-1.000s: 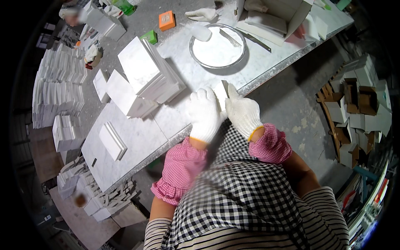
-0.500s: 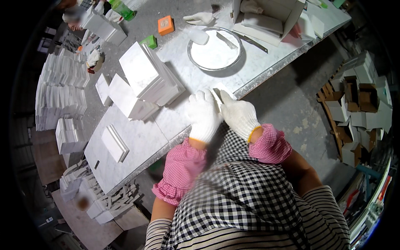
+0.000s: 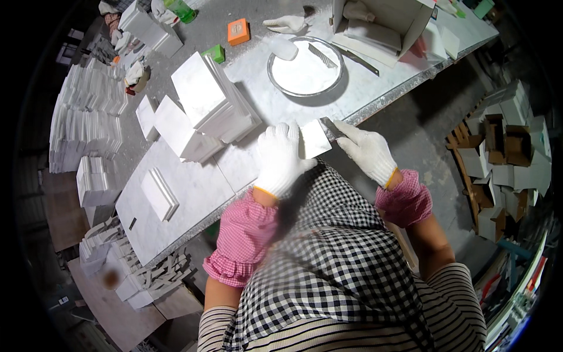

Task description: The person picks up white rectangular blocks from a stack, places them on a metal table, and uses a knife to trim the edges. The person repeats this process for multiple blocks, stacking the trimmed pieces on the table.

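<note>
My left hand [image 3: 281, 151], in a white knit glove, grips the left side of a small square white stone tile [image 3: 315, 141] at the table's front edge. Some of its fingers lie over the top; its thumb is at the near side. My right hand [image 3: 368, 151], gloved too, is closed round a putty knife [image 3: 329, 127] whose dark flat blade is by the tile's upper right edge. The knife's handle is mostly hidden in the glove. Farther off stands a round metal-rimmed basin [image 3: 305, 82] of white powder or paste, with a toothed scraper [image 3: 321, 56] in it.
Stacks of white tiles [image 3: 212, 97] stand left of my hands, with a small pile [image 3: 159, 193] nearer the left end. Beyond are an orange box [image 3: 238, 31], a green block [image 3: 214, 54] and an open carton [image 3: 387, 26]. Empty-looking cartons [image 3: 504, 158] lie on a pallet at right.
My right hand has moved right, away from my left, and the putty knife's blade now shows. More of the tile's face is visible. My left hand has shifted slightly left.
</note>
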{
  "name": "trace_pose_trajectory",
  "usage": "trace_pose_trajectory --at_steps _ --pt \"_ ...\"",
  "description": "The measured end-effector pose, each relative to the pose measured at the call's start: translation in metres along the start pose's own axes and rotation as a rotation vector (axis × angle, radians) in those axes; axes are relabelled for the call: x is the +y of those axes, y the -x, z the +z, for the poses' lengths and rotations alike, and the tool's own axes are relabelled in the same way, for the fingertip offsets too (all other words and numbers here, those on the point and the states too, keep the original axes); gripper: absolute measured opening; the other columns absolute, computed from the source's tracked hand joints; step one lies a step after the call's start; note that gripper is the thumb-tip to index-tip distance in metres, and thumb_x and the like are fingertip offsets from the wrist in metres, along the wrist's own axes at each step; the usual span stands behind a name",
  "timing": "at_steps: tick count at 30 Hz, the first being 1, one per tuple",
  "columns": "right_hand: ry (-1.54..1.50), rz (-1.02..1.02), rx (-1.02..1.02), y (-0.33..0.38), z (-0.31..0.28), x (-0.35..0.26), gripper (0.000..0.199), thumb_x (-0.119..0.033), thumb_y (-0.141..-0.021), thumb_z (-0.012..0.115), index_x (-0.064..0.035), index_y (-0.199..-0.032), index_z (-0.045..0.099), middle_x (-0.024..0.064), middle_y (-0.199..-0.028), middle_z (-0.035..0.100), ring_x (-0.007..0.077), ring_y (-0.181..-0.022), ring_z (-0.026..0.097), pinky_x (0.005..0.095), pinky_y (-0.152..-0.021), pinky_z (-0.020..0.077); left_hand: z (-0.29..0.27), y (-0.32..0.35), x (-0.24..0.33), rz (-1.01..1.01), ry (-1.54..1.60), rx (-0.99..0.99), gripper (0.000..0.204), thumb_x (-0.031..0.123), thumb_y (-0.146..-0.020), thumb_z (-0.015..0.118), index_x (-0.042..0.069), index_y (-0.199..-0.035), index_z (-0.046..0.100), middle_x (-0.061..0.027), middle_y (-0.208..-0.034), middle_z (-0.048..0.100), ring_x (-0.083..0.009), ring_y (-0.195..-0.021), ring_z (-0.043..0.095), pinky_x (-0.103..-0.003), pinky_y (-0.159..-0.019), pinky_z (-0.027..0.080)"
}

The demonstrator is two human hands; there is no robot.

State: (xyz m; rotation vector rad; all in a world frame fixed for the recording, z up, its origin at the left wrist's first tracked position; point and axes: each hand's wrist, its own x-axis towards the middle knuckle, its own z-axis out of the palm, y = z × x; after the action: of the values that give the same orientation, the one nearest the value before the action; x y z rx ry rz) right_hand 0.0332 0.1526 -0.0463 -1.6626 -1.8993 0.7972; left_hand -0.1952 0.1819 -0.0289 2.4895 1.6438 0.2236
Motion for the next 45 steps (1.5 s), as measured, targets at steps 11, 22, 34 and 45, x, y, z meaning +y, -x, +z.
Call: trace_pose_trajectory --at_steps 11,22,34,45 --pt "0.148 -0.169 -0.191 -0.040 -0.010 -0.007 0.043 -0.028 -0.101 0.055 -0.0212 -0.143 0.062 0.0142 -0.111 0.074 0.0346 -0.095 0.072 0.0424 -0.079 0.0570 0.010 0.002 -0.010 0.036 0.022 0.005 0.086 0.042 -0.059 0.089 0.005 -0.130 0.057 -0.0149 -0.116 0.062 -0.0349 -0.111 0.058 -0.046 -0.095 0.046" --pt "0.056 -0.089 -0.242 0.000 -0.009 -0.012 0.046 -0.025 -0.100 0.052 -0.0276 -0.145 0.058 0.0196 -0.110 0.072 0.0394 -0.094 0.071 0.0484 -0.083 0.0575 0.015 0.004 -0.011 0.063 0.042 0.065 0.087 0.040 -0.058 0.091 0.005 -0.131 0.057 -0.0148 -0.117 0.062 -0.0355 -0.111 0.057 -0.047 -0.095 0.046" --pt "0.209 -0.289 -0.040 -0.026 0.013 0.007 0.038 -0.030 -0.101 0.053 -0.0205 -0.138 0.059 0.0148 -0.093 0.074 0.0368 -0.082 0.071 0.0472 -0.070 0.0560 0.017 0.002 -0.015 0.067 0.061 0.060 0.088 0.041 -0.058 0.090 0.004 -0.131 0.058 -0.0144 -0.114 0.063 -0.0350 -0.109 0.059 -0.047 -0.094 0.047" --pt "0.186 -0.228 -0.144 -0.005 0.002 -0.001 0.043 -0.023 -0.100 0.054 -0.0227 -0.143 0.057 0.0149 -0.099 0.075 0.0367 -0.082 0.071 0.0472 -0.072 0.0568 0.012 0.003 -0.012 0.013 0.073 0.004 0.089 0.042 -0.058 0.089 0.004 -0.132 0.058 -0.0151 -0.114 0.063 -0.0356 -0.110 0.059 -0.047 -0.097 0.047"
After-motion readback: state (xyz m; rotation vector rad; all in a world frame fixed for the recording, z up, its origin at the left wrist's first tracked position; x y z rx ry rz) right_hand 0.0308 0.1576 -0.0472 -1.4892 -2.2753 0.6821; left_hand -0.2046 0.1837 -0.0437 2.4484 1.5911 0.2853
